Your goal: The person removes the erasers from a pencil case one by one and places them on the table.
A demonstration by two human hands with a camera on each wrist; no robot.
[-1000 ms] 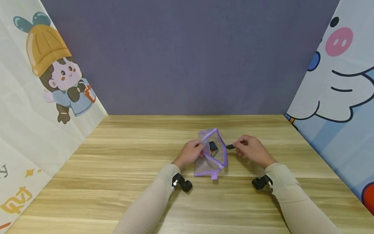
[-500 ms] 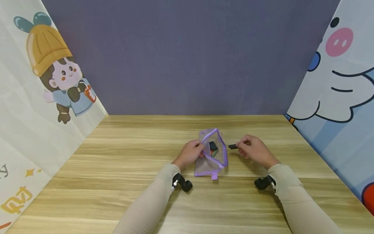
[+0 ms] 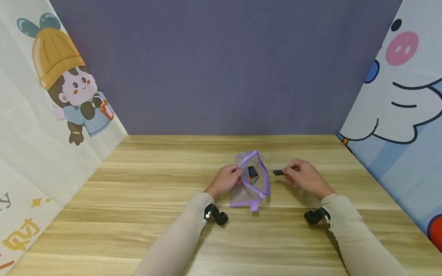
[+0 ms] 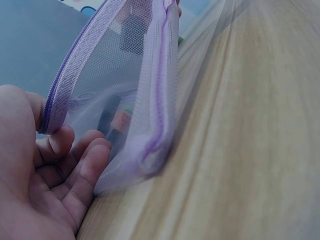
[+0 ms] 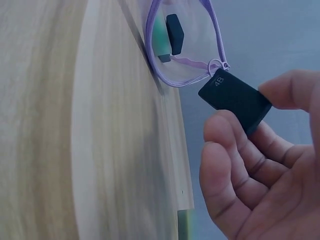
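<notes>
A purple-edged mesh zipper pouch [image 3: 240,197] lies on the table with its zip undone and its mouth gaping to the right. My left hand [image 3: 226,180] pinches the near-left edge of that mouth; in the left wrist view the thumb and fingers [image 4: 62,142] meet on the zip tape. Through the mesh show a black block [image 5: 175,34], an orange-red piece [image 4: 121,119] and a green one [image 5: 161,35]. Just right of the pouch, my right hand [image 3: 304,175] pinches a black eraser [image 5: 235,100] marked "4B" between thumb and fingers, held apart from the opening.
The wood-grain table [image 3: 155,172] extends around both hands. A dark grey panel [image 3: 228,69] rises at the back, with cartoon-printed sheets on the left [image 3: 20,134] and right [image 3: 424,122]. A ring-shaped zip pull [image 5: 218,65] hangs at the pouch's far corner.
My right hand has drawn the eraser steadily to the right, away from the pouch mouth. The left hand and the pouch have stayed nearly still.
</notes>
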